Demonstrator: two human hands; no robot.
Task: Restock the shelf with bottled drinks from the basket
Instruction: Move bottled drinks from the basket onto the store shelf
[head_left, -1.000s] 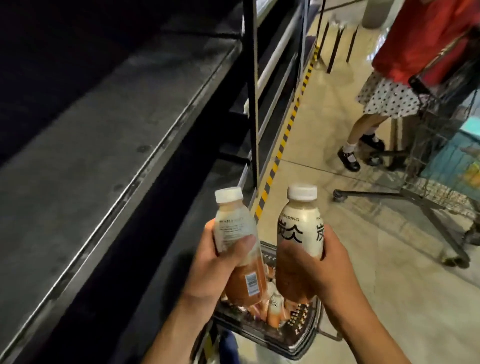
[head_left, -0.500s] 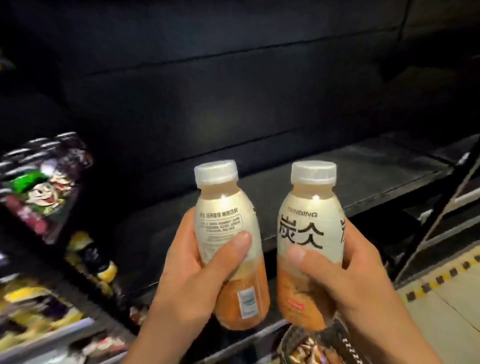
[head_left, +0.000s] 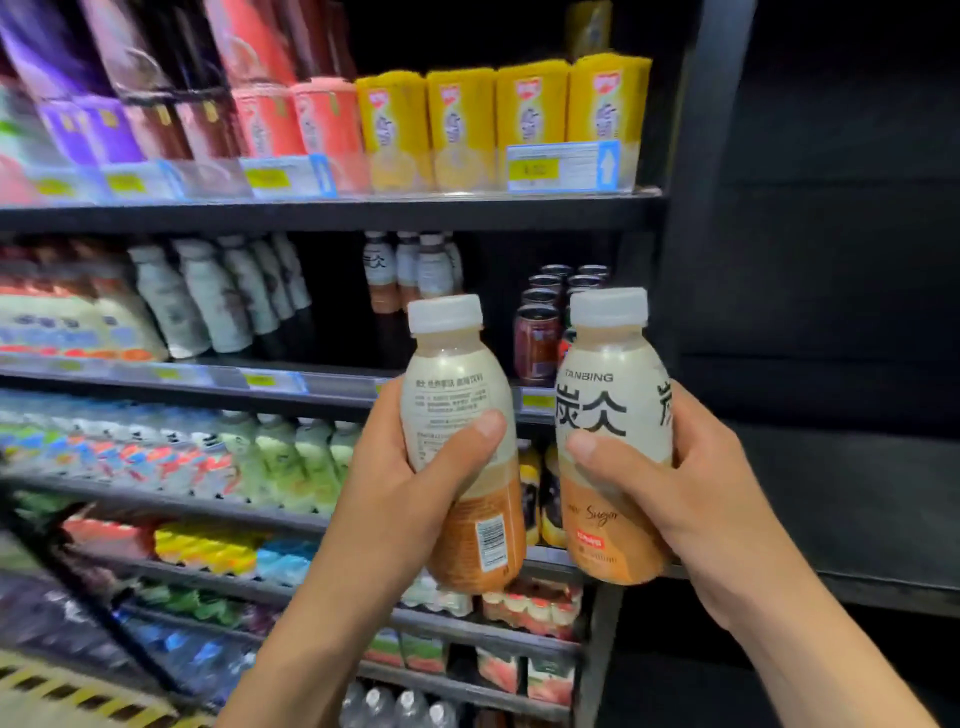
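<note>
While facing stocked shelves (head_left: 332, 213), left hand (head_left: 400, 478) and right hand (head_left: 680, 483) each clasp an upright milk-tea bottle (head_left: 457, 395) (head_left: 613, 395), caps up.

On the dark metal shelf (head_left: 332, 375) we see an open gap between the white-labelled bottle row (head_left: 249, 296) and matching brown-bottomed bottles (head_left: 410, 270); dark red cans (head_left: 540, 332) crowd its right end.

Both bottles (head_left: 462, 447) (head_left: 613, 441): white caps, cream labels w/ black print, orange-tan lower halves (right one has a small red tag). Top shelf (head_left: 332, 213) dark grey; packs on it yellow (head_left: 530, 119), coral (head_left: 296, 119), purple (head_left: 78, 119). Floor stripe (head_left: 62, 691) yellow/black.
</note>
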